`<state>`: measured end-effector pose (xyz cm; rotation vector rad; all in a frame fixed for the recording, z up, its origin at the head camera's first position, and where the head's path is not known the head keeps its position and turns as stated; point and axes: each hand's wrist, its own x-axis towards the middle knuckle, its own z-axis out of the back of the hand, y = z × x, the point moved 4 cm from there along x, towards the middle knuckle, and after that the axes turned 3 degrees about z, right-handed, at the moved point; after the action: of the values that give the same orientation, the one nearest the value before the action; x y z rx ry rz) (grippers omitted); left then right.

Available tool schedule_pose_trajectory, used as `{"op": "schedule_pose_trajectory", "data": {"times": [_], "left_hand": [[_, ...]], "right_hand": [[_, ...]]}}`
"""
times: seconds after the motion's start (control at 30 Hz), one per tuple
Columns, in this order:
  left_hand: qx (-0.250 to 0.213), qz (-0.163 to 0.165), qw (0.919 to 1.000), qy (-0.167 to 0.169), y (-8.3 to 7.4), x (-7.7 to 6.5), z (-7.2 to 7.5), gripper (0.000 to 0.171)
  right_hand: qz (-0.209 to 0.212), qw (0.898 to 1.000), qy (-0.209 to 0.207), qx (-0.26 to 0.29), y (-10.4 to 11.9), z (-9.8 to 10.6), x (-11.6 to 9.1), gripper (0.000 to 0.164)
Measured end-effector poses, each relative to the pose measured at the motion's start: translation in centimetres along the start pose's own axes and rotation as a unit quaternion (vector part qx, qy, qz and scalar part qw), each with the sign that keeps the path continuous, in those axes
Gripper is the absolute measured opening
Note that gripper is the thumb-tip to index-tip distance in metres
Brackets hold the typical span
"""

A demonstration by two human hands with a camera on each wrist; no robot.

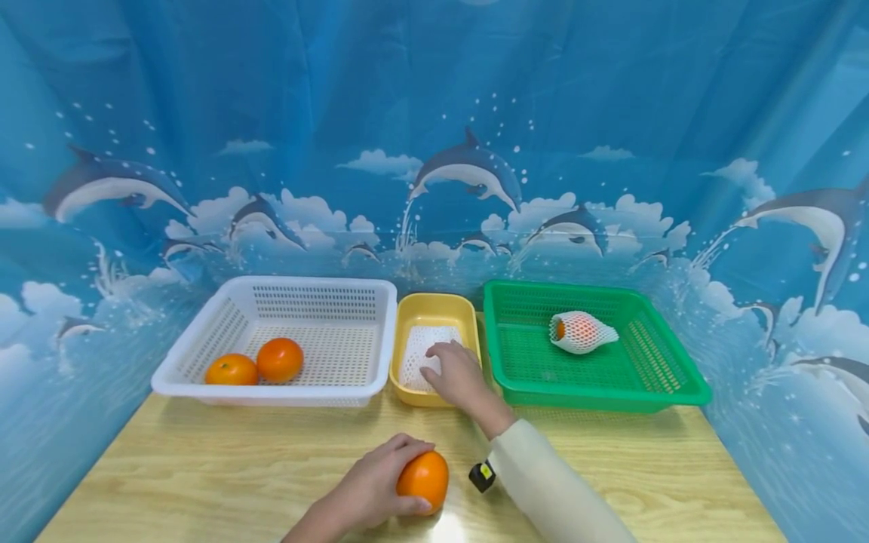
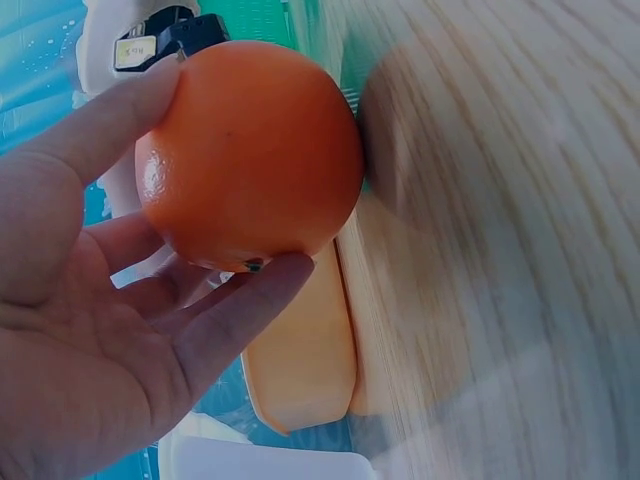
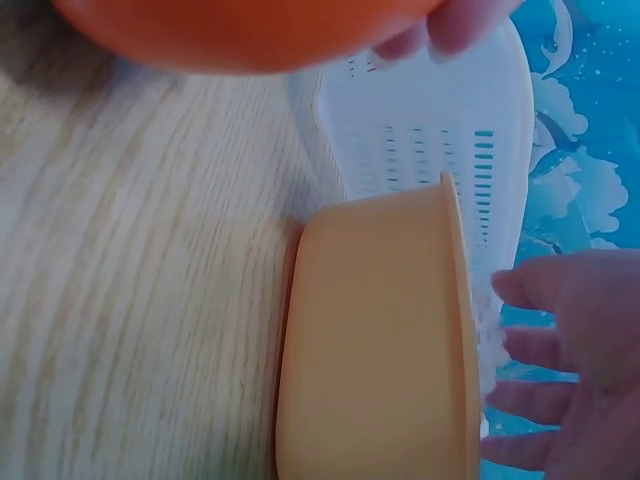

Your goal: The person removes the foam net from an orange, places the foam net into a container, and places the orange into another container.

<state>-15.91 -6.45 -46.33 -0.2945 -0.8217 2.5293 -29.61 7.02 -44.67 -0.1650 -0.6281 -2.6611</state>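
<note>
My left hand grips an orange low over the near middle of the wooden table, thumb on one side and fingers on the other. In the left wrist view the orange shows a small green stem end beside a fingertip. My right hand reaches over the yellow basket, where white foam net sleeves lie. Its thumb and forefinger stand apart, with nothing seen between them. From the right wrist view, the right hand's fingers hang loosely at the rim of the yellow basket.
To the left a white basket holds two oranges. The green basket at right contains one fruit in a foam net. A black device is on the right wrist. Behind the baskets hangs a blue dolphin curtain.
</note>
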Motion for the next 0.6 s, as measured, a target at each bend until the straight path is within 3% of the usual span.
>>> {"op": "schedule_pose_trajectory", "data": {"times": [0.17, 0.27, 0.43, 0.6], "left_hand": [[0.003, -0.010, 0.9999, -0.012, 0.0, 0.0, 0.0, 0.067], [0.004, -0.014, 0.9998, -0.015, 0.0, 0.0, 0.0, 0.067], [-0.004, -0.016, 0.9998, -0.013, 0.1, -0.1, 0.1, 0.066], [-0.005, -0.024, 0.9994, -0.023, 0.2, -0.3, 0.1, 0.067]], "right_hand": [[0.013, 0.996, -0.083, -0.006, 0.5, 0.9, -0.2, 0.035], [0.024, 0.995, -0.098, 0.016, 1.3, 1.4, -0.2, 0.051], [0.032, 0.995, -0.052, 0.078, 2.7, 1.5, -0.1, 0.081], [0.045, 0.995, -0.009, 0.093, 3.7, 0.8, 0.3, 0.091]]}}
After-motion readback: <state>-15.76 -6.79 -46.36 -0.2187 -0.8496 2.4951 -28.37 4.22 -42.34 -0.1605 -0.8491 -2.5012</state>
